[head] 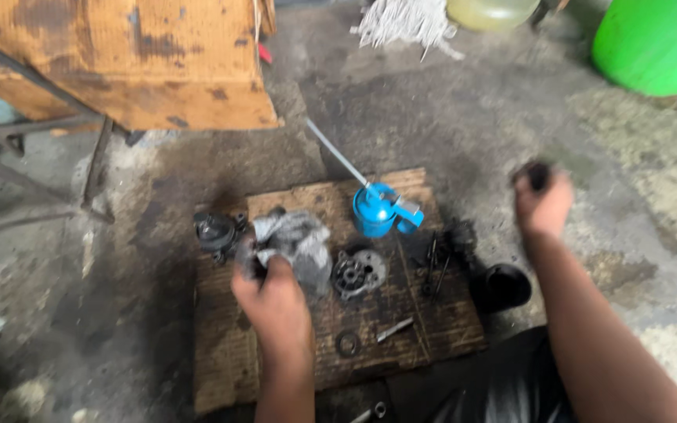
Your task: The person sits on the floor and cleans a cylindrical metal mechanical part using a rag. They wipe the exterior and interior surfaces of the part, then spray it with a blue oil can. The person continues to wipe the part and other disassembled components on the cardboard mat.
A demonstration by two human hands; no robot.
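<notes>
— We're down on a stained concrete floor (448, 117), with a worn wooden board (276, 368) laid out as our work surface, probably to keep the small parts off the grit.

— Our left hand (272, 294) is closed around a grey rag (295, 239) near the board's left side, bunching it against a dark part we can barely see.

— And the right hand (544, 205)?

— Lifted off to the right, above the bare floor, fingers curled round a small dark piece (538, 174); it's too blurred to name.

— Between the hands we have a round metal housing (358, 272) lying flat, with a blue oil can (378, 210) just behind it, long spout pointing away so it stays within reach.

— A black cup (505, 286) sits off the board's right edge, and loose bolts (435, 266) lie near it.
</notes>
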